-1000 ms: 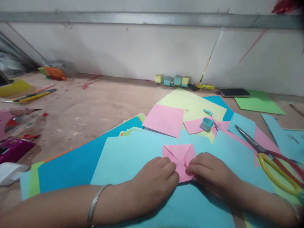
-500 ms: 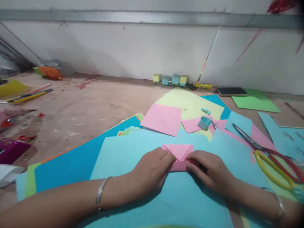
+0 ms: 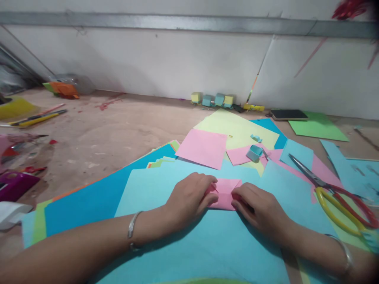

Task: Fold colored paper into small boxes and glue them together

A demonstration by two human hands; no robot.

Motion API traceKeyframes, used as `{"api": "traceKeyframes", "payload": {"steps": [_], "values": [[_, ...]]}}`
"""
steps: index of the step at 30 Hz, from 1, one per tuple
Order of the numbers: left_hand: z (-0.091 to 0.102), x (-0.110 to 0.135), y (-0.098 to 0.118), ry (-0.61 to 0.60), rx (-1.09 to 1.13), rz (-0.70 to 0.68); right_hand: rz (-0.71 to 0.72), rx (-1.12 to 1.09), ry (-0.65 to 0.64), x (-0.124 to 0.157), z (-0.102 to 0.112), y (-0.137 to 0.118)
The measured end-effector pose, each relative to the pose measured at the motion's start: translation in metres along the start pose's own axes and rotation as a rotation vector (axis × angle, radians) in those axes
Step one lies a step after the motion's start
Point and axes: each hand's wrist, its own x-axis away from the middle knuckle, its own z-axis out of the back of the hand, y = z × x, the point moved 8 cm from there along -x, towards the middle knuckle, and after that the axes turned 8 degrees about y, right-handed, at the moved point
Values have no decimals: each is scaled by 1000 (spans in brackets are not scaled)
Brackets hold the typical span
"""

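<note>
The left hand [image 3: 189,197] has its fingers bent down over the left edge of the folded pink paper [image 3: 225,194], holding it. The right hand [image 3: 257,207] does the same on the other edge, so the paper sits right between them. It lies flat on a big light blue sheet [image 3: 225,252] (the scissors [image 3: 322,185] lie off past the right hand).

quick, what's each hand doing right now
Left hand: closed on the pink folded paper, left side.
Right hand: closed on its right side.
</note>
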Motion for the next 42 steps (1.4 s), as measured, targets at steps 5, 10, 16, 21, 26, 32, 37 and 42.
{"api": "traceKeyframes", "payload": {"steps": [5,10,16,21,26,32,37,42], "values": [[5,-4,1,32,-2,-15,-27,32,-14,2,-3,1],[4,-4,5,11,72,-60,-39,125,79,-1,5,0],[3,-5,-1,50,124,-6,42,153,158,-5,11,0],[1,-5,0,34,313,26,62,101,72,-6,4,10],[-2,-7,-3,13,433,96,4,-32,47,-8,5,16],[-7,-5,-3,-89,393,165,-6,-94,66,-14,14,8],[3,0,19,-17,298,-169,153,-26,100,-10,16,-3],[-1,13,35,-61,-32,-448,395,236,68,-1,15,-24]]}}
